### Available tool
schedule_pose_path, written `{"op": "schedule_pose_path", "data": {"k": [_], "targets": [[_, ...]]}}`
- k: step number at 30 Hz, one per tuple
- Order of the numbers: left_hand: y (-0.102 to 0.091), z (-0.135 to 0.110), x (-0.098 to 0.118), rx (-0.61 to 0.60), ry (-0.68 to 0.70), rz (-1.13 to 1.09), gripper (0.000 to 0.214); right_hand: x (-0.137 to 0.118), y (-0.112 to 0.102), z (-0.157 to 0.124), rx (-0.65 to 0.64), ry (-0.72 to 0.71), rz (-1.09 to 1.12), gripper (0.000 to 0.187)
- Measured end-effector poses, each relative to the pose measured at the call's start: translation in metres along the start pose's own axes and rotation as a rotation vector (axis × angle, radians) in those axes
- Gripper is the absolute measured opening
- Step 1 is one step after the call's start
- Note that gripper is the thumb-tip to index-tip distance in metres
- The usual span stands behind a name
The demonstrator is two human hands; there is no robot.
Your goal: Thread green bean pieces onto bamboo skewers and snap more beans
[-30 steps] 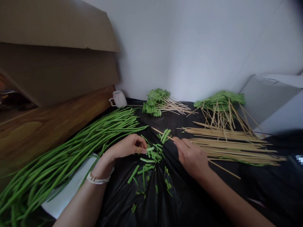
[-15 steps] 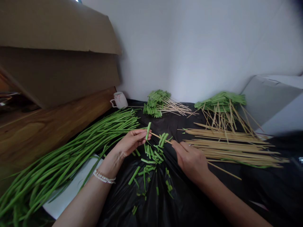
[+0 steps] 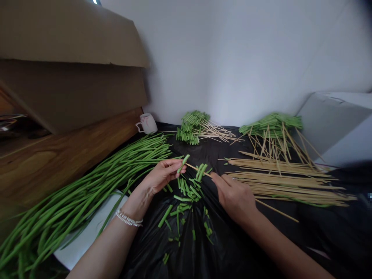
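My left hand [image 3: 162, 174] pinches a short cut piece of green bean [image 3: 183, 162] at the tip of a bamboo skewer [image 3: 276, 211]. My right hand [image 3: 234, 195] is closed round that skewer, which carries a few bean pieces [image 3: 202, 171] near its point. Below both hands, several loose cut bean pieces [image 3: 186, 193] lie scattered on the black plastic sheet [image 3: 232, 252].
A long heap of whole green beans [image 3: 87, 190] runs along the left. Bare skewers [image 3: 285, 180] are piled at the right. Two stacks of finished bean skewers [image 3: 193, 126] [image 3: 271, 124] lie by the wall, next to a white cup [image 3: 147, 122]. A cardboard box [image 3: 69, 62] overhangs the left.
My left hand picked a bean piece from the loose pile and lifted it to the skewer's tip. My right hand with the skewer barely moved.
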State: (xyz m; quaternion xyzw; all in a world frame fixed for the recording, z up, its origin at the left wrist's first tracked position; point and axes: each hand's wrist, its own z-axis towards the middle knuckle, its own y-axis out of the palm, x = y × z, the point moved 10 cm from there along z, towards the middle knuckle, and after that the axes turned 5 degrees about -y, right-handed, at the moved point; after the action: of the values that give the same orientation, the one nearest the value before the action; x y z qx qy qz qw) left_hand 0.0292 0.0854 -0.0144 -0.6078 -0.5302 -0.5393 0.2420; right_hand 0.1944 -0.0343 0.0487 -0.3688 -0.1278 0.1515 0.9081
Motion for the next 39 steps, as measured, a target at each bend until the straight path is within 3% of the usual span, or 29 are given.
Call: {"op": "schedule_pose_path", "data": {"k": [12, 33, 39], "targets": [[-0.001, 0.001, -0.001, 0.022, -0.01, -0.09, 0.022, 0.0, 0.001, 0.0, -0.016, 0.005, -0.01, 0.028], [-0.001, 0.004, -0.009, 0.045, -0.025, -0.079, 0.027, -0.002, 0.007, -0.003, -0.041, 0.024, 0.012, 0.028], [0.013, 0.002, -0.02, -0.025, -0.074, -0.042, 0.023, -0.006, 0.01, -0.002, -0.082, 0.028, 0.081, 0.028]]}}
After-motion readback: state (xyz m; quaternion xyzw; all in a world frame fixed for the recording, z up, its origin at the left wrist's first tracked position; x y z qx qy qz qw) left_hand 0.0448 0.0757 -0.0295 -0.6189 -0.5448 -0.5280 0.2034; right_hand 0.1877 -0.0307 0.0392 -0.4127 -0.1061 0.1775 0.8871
